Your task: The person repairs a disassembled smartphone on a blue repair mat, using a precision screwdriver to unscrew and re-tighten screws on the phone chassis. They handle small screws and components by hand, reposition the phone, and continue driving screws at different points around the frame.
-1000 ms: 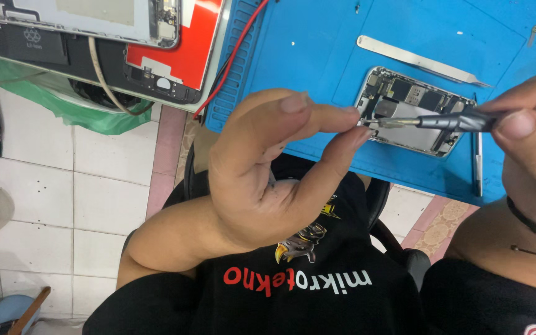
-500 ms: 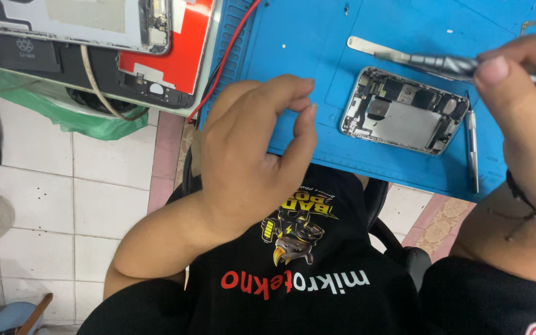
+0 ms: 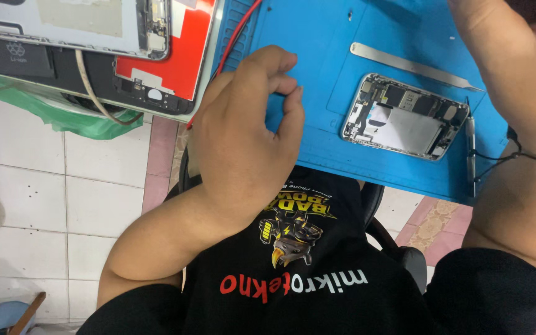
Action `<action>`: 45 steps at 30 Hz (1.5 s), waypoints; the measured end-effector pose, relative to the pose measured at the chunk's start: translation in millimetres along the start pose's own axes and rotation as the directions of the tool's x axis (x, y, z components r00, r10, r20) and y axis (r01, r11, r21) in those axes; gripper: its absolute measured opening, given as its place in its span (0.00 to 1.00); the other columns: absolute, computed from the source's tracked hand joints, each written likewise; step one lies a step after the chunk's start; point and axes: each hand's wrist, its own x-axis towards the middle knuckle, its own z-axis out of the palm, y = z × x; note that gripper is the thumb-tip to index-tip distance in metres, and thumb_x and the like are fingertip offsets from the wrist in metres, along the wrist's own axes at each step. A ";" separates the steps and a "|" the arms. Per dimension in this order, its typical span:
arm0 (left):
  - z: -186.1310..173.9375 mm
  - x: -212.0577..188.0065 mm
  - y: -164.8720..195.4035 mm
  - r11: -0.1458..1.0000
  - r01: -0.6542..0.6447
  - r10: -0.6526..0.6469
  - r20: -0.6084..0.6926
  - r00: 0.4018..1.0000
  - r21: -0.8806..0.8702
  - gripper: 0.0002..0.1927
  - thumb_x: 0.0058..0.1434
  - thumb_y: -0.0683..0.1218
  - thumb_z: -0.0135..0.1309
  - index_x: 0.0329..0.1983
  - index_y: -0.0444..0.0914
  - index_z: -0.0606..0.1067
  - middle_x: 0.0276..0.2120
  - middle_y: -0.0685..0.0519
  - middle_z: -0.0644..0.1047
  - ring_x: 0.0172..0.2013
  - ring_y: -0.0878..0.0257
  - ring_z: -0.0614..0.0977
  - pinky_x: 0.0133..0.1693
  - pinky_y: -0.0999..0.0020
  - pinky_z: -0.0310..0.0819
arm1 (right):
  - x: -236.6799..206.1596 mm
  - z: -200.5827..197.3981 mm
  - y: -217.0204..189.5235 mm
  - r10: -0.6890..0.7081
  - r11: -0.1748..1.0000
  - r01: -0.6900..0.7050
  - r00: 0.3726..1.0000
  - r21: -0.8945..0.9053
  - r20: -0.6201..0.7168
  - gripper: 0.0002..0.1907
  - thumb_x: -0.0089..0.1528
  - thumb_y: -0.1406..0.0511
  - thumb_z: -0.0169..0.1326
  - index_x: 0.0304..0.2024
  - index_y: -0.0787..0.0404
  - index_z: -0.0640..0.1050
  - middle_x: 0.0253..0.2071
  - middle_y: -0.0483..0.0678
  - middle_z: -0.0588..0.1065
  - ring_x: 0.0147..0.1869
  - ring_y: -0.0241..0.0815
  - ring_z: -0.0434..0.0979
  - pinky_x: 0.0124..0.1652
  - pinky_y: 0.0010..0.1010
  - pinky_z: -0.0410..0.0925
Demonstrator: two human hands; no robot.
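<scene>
The left hand (image 3: 243, 139) rests at the near left edge of the blue work mat (image 3: 317, 56), fingers curled loosely inward with the thumb close to the fingertips; its grip holds nothing that can be seen, the fingertips just touching the mat surface. The right hand (image 3: 516, 68) reaches in from the right and runs out of the top of the frame, so its fingers are hidden and I cannot tell whether its grip is open or closed on anything. A thin black cord (image 3: 528, 156) circles the right wrist. On the mat, between the two hands and nearer the right one, lies an opened phone body (image 3: 404, 116), face up with its inner boards and a pale metal shield showing, tilted a little so its right end sits nearer. Just beyond it, farther away, a long flat metal pry tool (image 3: 410, 65) lies slanted on the mat, apart from the phone. At the phone's right end a slim dark screwdriver (image 3: 470, 149) lies along the mat's right edge, just beside the forearm. To the far left, off the mat, a larger opened device (image 3: 75, 25) with a pale back panel rests on top of a red-faced panel (image 3: 184, 56), and a red wire (image 3: 237, 37) runs between that and the mat. Green plastic (image 3: 63, 118) hangs below the table edge above a white tiled floor (image 3: 51, 205).
</scene>
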 end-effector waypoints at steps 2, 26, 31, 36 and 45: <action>0.1 1.1 -0.7 1.000 0.001 -0.001 0.003 1.000 -0.005 0.20 0.66 0.35 0.62 0.57 0.37 0.68 0.39 0.56 0.81 0.41 0.60 0.81 0.42 0.67 0.74 | -0.6 0.1 -4.9 0.006 1.000 -0.006 1.000 0.002 0.016 0.13 0.76 0.61 0.52 0.50 0.66 0.78 0.40 0.46 0.77 0.39 0.32 0.73 0.39 0.23 0.63; -5.3 -7.9 1.4 0.979 -0.071 0.084 0.059 0.995 -0.191 0.19 0.67 0.33 0.64 0.56 0.37 0.71 0.41 0.54 0.79 0.41 0.61 0.78 0.42 0.70 0.74 | -87.5 -15.6 -25.4 0.135 0.991 -0.134 0.990 -0.029 0.035 0.08 0.75 0.65 0.57 0.51 0.64 0.76 0.44 0.47 0.74 0.44 0.35 0.75 0.47 0.22 0.69; -3.9 -2.6 4.0 0.995 -0.077 0.081 0.065 0.995 -0.060 0.15 0.66 0.32 0.61 0.53 0.36 0.73 0.44 0.51 0.79 0.44 0.54 0.79 0.46 0.64 0.73 | -67.0 11.3 -24.3 -0.116 0.979 0.100 0.989 -0.177 -0.088 0.09 0.76 0.68 0.55 0.55 0.67 0.74 0.47 0.48 0.75 0.47 0.35 0.75 0.49 0.23 0.69; 0.3 -0.4 5.6 0.997 -0.069 0.071 0.051 0.996 -0.032 0.11 0.69 0.34 0.60 0.50 0.36 0.73 0.45 0.52 0.80 0.46 0.55 0.80 0.49 0.64 0.73 | -42.5 36.7 -25.9 -0.164 0.928 0.103 0.976 -0.358 -0.143 0.08 0.76 0.68 0.56 0.55 0.66 0.74 0.46 0.48 0.74 0.46 0.35 0.75 0.47 0.23 0.69; -2.5 0.1 -0.3 0.995 -0.071 0.073 0.024 0.997 -0.073 0.11 0.68 0.35 0.62 0.50 0.36 0.74 0.46 0.51 0.80 0.44 0.56 0.80 0.48 0.64 0.73 | -24.7 46.8 -27.4 -0.153 0.910 0.074 0.974 -0.408 -0.164 0.08 0.76 0.69 0.57 0.53 0.65 0.73 0.45 0.47 0.73 0.43 0.35 0.75 0.45 0.23 0.69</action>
